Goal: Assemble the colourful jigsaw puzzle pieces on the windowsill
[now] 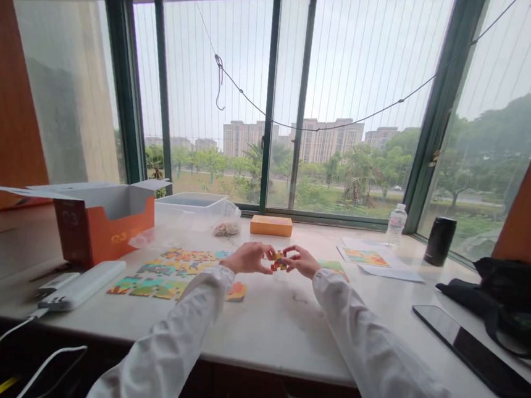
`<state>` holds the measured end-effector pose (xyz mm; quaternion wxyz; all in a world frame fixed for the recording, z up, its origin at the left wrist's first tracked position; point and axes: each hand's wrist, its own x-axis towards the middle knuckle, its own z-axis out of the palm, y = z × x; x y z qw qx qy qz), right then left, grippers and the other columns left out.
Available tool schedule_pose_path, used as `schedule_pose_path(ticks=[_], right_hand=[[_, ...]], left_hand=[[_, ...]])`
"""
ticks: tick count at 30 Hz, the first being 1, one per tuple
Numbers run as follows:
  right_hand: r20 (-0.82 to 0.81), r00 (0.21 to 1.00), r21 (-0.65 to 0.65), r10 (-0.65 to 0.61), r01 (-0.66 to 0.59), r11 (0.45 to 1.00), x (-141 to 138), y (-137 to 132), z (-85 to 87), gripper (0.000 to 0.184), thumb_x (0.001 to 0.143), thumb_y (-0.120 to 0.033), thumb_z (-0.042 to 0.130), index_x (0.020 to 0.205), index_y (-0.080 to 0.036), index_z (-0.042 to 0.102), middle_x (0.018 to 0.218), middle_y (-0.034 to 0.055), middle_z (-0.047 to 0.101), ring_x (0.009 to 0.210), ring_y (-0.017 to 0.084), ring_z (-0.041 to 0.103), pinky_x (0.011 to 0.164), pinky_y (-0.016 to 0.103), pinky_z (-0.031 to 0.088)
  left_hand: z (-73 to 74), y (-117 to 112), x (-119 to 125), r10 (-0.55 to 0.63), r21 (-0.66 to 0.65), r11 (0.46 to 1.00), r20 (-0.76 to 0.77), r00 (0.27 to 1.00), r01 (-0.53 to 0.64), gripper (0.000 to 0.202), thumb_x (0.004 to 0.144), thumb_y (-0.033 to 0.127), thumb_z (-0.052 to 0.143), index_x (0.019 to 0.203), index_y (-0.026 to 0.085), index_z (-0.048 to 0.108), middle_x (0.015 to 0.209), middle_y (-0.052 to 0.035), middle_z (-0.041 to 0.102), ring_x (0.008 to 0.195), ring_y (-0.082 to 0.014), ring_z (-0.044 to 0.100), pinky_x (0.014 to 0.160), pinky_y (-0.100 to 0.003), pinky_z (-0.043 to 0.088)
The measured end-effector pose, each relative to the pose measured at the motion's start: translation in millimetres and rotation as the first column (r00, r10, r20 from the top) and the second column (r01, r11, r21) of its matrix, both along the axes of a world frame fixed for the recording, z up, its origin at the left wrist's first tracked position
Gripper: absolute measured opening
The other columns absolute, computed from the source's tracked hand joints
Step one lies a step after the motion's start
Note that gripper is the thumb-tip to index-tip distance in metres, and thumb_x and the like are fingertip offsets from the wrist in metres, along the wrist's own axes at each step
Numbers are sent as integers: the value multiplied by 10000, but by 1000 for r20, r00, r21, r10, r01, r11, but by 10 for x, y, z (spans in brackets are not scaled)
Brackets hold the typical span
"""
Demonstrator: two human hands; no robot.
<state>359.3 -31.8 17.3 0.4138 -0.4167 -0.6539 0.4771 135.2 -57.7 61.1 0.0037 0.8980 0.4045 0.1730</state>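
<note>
Over the middle of the white desk, my left hand [250, 258] and my right hand [303, 262] meet around small yellow, red and blue jigsaw puzzle pieces [279, 261]. The fingers and thumb of each hand pinch these from opposite sides. How the pieces join is too small to tell. Left of and under my left forearm lie rows of colourful puzzle pieces [165, 269], and an orange-yellow piece [237, 292] lies right beside that sleeve. Partly hidden behind my right wrist are some green puzzle pieces [334, 267].
At the left stand an orange box [104, 234] with raised flaps, a clear plastic bin [191, 201] and a white power strip [82, 285]. An orange carton [271, 225] sits at the back. Rightward are a printed picture sheet [366, 257], water bottle [396, 225], black cup [440, 241] and phone [470, 347].
</note>
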Motion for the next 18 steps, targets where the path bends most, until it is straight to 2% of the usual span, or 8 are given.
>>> schedule_pose_path(ticks=[5, 8, 11, 15, 18], right_hand=[[203, 970, 66, -133, 122, 990, 907, -98, -79, 356, 725, -395, 805, 959, -194, 629, 640, -9, 698, 572, 127, 610, 593, 256, 486], [360, 904, 115, -231, 203, 972, 1422, -119, -187, 335, 747, -458, 754, 922, -192, 650, 615, -16, 685, 562, 126, 580, 561, 244, 423], [460, 842, 140, -281, 244, 960, 1817, -126, -323, 354, 713, -482, 764, 896, -191, 678, 581, -29, 663, 555, 126, 568, 555, 239, 391], [497, 802, 160, -330, 289, 944, 2050, -149, -473, 344, 700, -478, 770, 876, -190, 707, 596, -16, 668, 568, 134, 578, 548, 240, 399], [555, 749, 228, -361, 281, 932, 2040, -175, -494, 280, 707, -441, 770, 852, -203, 742, 648, -5, 682, 609, 139, 600, 567, 241, 416]], left_hand=[[-11, -64, 867, 0, -36, 999, -26, 1000, -1, 498, 693, 548, 787, 1096, 277, 675, 1004, 20, 749, 927, -211, 689, 814, -287, 491], [-119, -71, 1396, 5, -104, 995, -26, 1000, -7, 437, 714, 566, 761, 1026, 266, 699, 980, 4, 752, 933, -224, 688, 787, -291, 501], [-289, -69, 1809, -19, -160, 987, -25, 1000, 14, 349, 740, 506, 752, 962, 238, 719, 955, -21, 754, 895, -221, 689, 749, -280, 500], [-501, -65, 2068, -128, -168, 976, 77, 989, 139, 268, 821, 438, 686, 989, 234, 734, 957, -19, 755, 840, -184, 681, 730, -255, 488], [-578, -53, 2082, -117, -144, 981, 75, 990, 127, 251, 869, 416, 620, 935, 215, 754, 917, -39, 750, 808, -181, 665, 738, -262, 488]])
